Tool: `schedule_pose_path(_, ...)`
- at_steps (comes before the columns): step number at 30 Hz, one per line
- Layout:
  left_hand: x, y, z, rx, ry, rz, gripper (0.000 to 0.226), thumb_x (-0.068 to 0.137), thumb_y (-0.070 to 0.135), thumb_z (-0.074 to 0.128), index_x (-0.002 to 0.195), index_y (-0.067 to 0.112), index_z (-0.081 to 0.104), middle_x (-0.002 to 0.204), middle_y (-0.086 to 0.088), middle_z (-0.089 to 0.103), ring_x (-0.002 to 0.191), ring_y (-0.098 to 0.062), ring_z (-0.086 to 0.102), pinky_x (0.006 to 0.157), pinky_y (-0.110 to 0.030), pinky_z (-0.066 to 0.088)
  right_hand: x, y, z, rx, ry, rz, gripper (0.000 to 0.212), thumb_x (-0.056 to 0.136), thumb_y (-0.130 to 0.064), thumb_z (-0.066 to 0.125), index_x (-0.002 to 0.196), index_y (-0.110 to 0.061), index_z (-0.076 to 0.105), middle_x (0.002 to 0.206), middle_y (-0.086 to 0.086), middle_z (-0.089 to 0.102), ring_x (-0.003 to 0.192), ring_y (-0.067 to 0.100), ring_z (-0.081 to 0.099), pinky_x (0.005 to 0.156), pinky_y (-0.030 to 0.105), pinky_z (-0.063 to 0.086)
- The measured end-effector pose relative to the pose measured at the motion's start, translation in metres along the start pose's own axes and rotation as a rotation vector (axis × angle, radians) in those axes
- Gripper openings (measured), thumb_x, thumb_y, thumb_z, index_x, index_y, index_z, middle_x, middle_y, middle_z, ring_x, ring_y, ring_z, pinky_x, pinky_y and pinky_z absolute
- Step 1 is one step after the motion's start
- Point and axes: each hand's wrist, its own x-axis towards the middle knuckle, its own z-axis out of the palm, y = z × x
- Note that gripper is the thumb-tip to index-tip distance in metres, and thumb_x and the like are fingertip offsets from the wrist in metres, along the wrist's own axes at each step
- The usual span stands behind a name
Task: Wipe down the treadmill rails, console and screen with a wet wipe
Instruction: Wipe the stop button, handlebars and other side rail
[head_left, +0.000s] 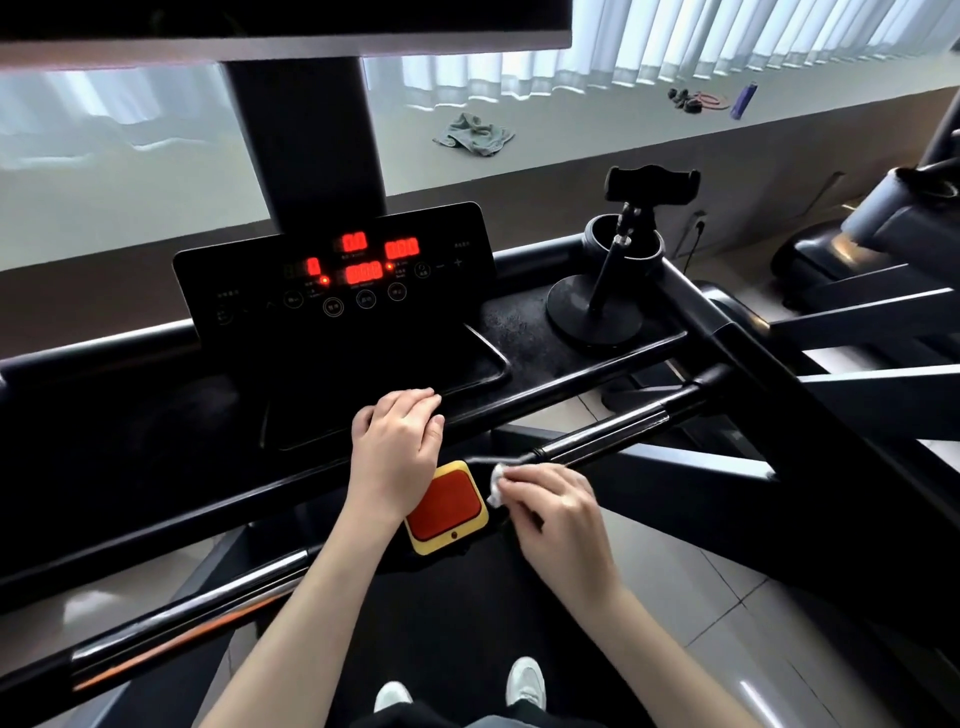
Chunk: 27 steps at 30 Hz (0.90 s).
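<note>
The wiping is at the rail stage, judging by where the cloth sits. The right hand (556, 509) pinches a bunched white wet wipe (497, 486) between thumb and fingertips, low in the centre of the frame. The wipe is against the inner end of the right rail (623, 421), just beside the red and yellow stop button (447, 506).

The left hand (397, 447) holds nothing. It rests on the front edge of the console (337, 275) with its fingers loosely bent, seemingly as a brace.

The next move probably calls for sliding the wipe outward along the shiny bar toward the right of the frame, keeping the fold pressed flat. The left rail (182, 608), the console panel and the big screen (285, 21) along the top edge look yet to be done, though I cannot tell that for certain.

For writing, the console shows lit red digits that look like zeros, and a minus and a plus sign at its right end. The small labels under the round keys are too small to read. No brand name is visible.
</note>
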Motion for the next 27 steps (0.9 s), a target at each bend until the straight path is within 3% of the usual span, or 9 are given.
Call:
schedule_pose_path(3, -0.001, 0.0, -0.001, -0.018, 0.005, -0.002, 0.046, 0.094, 0.033, 0.036, 0.126, 0.014, 0.064, 0.131, 0.005, 0.06, 0.129, -0.013, 0.045, 0.105, -0.029, 0.019, -0.001, -0.003, 0.001, -0.014, 0.058, 0.16, 0.016, 0.075, 0.001, 0.081, 0.087, -0.009, 0.077, 0.092, -0.001, 0.07, 0.086, 0.015, 0.065, 0.084, 0.018, 0.049)
schedule_pose_path(5, -0.002, 0.001, -0.001, -0.019, 0.005, 0.0, 0.046, 0.095, 0.033, 0.036, 0.125, 0.013, 0.064, 0.13, 0.004, 0.061, 0.128, -0.014, 0.046, 0.105, -0.03, 0.02, -0.006, -0.016, 0.002, 0.037, 0.013, 0.146, 0.015, 0.076, 0.002, 0.079, 0.087, -0.007, 0.077, 0.091, -0.001, 0.069, 0.086, 0.013, 0.063, 0.084, 0.01, 0.045)
schedule_pose_path(8, -0.002, 0.001, -0.002, -0.031, 0.009, 0.003, 0.047, 0.095, 0.032, 0.035, 0.125, 0.011, 0.064, 0.13, 0.003, 0.061, 0.128, -0.014, 0.046, 0.106, -0.03, 0.02, -0.005, -0.016, -0.001, 0.091, -0.029, 0.116, 0.013, 0.077, 0.0, 0.079, 0.086, -0.009, 0.077, 0.088, -0.002, 0.068, 0.084, 0.014, 0.062, 0.083, 0.01, 0.045)
schedule_pose_path(11, -0.002, 0.0, -0.001, -0.055, 0.017, 0.005, 0.046, 0.094, 0.031, 0.036, 0.124, 0.01, 0.065, 0.129, 0.002, 0.061, 0.128, -0.015, 0.047, 0.106, -0.03, 0.021, 0.016, -0.01, 0.006, 0.018, 0.026, 0.214, 0.012, 0.076, 0.001, 0.079, 0.083, -0.008, 0.077, 0.082, -0.001, 0.067, 0.081, 0.018, 0.062, 0.08, 0.019, 0.049)
schedule_pose_path(14, -0.003, 0.0, -0.002, -0.065, 0.014, 0.004, 0.044, 0.094, 0.029, 0.037, 0.122, 0.009, 0.066, 0.127, 0.0, 0.063, 0.125, -0.017, 0.049, 0.105, -0.032, 0.024, 0.028, -0.023, 0.016, -0.001, -0.052, 0.169, 0.009, 0.076, -0.002, 0.077, 0.082, -0.01, 0.077, 0.08, -0.002, 0.069, 0.08, 0.02, 0.063, 0.075, 0.034, 0.054)
schedule_pose_path(17, -0.007, -0.003, -0.005, -0.03, -0.012, 0.035, 0.044, 0.094, 0.028, 0.038, 0.123, 0.009, 0.065, 0.127, -0.001, 0.063, 0.125, -0.019, 0.05, 0.104, -0.034, 0.025, 0.03, -0.017, 0.014, -0.033, -0.101, 0.137, 0.006, 0.078, -0.013, 0.073, 0.078, -0.019, 0.077, 0.08, -0.009, 0.07, 0.08, 0.017, 0.066, 0.077, 0.032, 0.045)
schedule_pose_path(21, -0.021, -0.018, -0.013, 0.065, -0.003, 0.073, 0.051, 0.093, 0.033, 0.03, 0.122, 0.011, 0.066, 0.125, 0.0, 0.064, 0.121, -0.018, 0.053, 0.102, -0.038, 0.029, 0.046, -0.014, 0.023, -0.101, -0.138, 0.306, 0.011, 0.081, -0.017, 0.067, 0.081, -0.016, 0.078, 0.083, -0.004, 0.073, 0.087, 0.023, 0.066, 0.083, 0.035, 0.039)
schedule_pose_path(27, -0.031, -0.032, -0.02, 0.067, 0.0, 0.069, 0.05, 0.093, 0.032, 0.031, 0.123, 0.01, 0.064, 0.127, 0.001, 0.062, 0.123, -0.018, 0.051, 0.104, -0.042, 0.033, 0.036, -0.02, 0.019, 0.031, -0.121, 0.186, 0.009, 0.078, -0.02, 0.07, 0.082, -0.021, 0.079, 0.087, -0.01, 0.075, 0.087, 0.014, 0.069, 0.082, 0.035, 0.045)
